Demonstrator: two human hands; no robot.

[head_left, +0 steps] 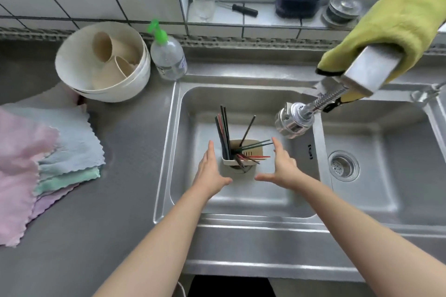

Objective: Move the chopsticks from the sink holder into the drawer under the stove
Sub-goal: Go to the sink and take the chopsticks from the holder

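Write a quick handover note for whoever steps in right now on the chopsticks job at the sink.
Left hand: open, empty, just left of the holder.
Right hand: open, empty, just right of it; neither clearly touches it.
Chopsticks: all in the holder, standing in the left sink basin, some upright, some leaning right.
Done: nothing moved yet.
Left: gather the chopsticks, carry them to the drawer under the stove, which is out of view.
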